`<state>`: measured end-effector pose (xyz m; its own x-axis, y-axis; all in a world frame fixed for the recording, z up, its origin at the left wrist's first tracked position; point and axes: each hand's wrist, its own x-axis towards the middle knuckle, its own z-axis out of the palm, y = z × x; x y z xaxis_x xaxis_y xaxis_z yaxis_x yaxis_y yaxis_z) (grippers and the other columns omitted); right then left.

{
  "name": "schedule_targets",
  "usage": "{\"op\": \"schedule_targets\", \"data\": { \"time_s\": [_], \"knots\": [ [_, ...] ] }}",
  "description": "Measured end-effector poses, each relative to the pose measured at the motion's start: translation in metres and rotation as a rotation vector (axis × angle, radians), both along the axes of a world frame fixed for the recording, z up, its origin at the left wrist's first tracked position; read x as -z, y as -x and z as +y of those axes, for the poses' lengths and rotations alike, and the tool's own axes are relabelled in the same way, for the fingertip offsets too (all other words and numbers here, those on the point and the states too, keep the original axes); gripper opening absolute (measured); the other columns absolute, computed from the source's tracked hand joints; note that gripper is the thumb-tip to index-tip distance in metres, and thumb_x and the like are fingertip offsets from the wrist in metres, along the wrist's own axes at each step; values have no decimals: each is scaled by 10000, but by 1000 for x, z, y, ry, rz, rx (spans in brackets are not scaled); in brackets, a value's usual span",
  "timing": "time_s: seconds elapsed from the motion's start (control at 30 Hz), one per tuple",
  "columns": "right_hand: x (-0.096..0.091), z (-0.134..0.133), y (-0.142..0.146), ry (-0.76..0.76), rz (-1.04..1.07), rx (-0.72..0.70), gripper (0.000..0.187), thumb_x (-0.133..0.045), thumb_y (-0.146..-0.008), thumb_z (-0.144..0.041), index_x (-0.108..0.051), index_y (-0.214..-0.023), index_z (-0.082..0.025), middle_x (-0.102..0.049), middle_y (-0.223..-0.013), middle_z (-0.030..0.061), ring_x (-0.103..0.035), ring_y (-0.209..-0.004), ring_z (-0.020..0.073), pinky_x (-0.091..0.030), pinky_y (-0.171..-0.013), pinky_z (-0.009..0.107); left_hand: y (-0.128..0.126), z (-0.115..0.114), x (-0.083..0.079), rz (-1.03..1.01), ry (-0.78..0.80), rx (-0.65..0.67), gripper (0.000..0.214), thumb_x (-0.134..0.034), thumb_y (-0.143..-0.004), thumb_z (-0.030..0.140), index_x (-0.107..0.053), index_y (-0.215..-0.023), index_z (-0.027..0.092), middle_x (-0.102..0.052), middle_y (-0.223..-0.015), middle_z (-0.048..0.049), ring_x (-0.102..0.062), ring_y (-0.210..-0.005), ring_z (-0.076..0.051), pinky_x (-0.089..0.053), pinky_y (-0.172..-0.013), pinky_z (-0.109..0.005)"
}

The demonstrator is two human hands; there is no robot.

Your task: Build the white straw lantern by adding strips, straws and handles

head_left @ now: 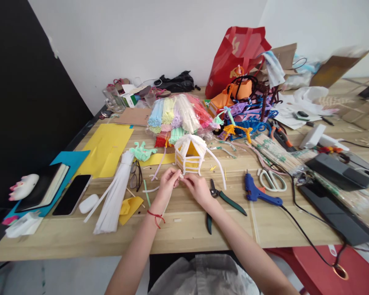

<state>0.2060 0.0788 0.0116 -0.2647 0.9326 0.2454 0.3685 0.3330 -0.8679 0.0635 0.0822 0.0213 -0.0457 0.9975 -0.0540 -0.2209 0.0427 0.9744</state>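
My left hand [168, 183] and my right hand [198, 189] meet at the fingertips, both pinched closed on a small white piece [181, 176] that looks like pipe cleaner. Fingers hide most of it. Just beyond stands a little house [189, 153] with a white frame and roof and yellow inside; whether the fingers touch it I cannot tell. From its right side curves a pale pipe cleaner [219, 162]. Left of my left hand, a short white pipe cleaner [150, 190] lies on the table. Green-handled pliers [230, 201] rest beside and partly under my right forearm.
A bundle of white pipe cleaners [113, 200], glasses [135, 177] and a phone [72, 195] lie left. Bagged coloured pipe cleaners [175, 112] sit behind the house. Right are a blue glue gun [260, 192] with a cord, scissors [272, 181] and a red bag [233, 53] farther back.
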Motion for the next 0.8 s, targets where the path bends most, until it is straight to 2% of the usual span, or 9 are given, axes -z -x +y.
{"op": "schedule_targets", "data": {
  "time_s": [0.23,0.43,0.63,0.8],
  "knots": [
    [6,0,1,-39,-68,37,236,-507,-928,-376,-658,-854,-210,-692,-804,82,-628,-739,213,-448,-714,295,2,0,3,41,-3,38,377,-718,-725,493,-525,-662,175,-405,-469,83,-335,-421,-51,-232,-436,-194],
    [5,-3,2,-17,-52,40,197,-506,-918,-338,-644,-852,-213,-669,-803,79,-610,-738,214,-429,-714,297,2,2,9,82,-3,32,387,-719,-722,495,-532,-638,167,-451,-507,64,-332,-434,-51,-223,-437,-203],
    [-1,-5,5,66,101,45,221,-520,-902,-386,-626,-823,-209,-624,-746,51,-545,-676,189,-401,-680,297,3,3,8,102,-14,30,393,-730,-711,492,-541,-613,161,-451,-510,62,-351,-450,-56,-249,-442,-202],
    [-3,-1,8,242,295,2,344,-513,-882,-499,-589,-732,-199,-510,-577,-10,-425,-516,130,-330,-523,258,2,2,5,97,-29,45,376,-728,-710,500,-587,-667,154,-537,-557,37,-383,-459,-61,-266,-440,-202]
  ]
}}
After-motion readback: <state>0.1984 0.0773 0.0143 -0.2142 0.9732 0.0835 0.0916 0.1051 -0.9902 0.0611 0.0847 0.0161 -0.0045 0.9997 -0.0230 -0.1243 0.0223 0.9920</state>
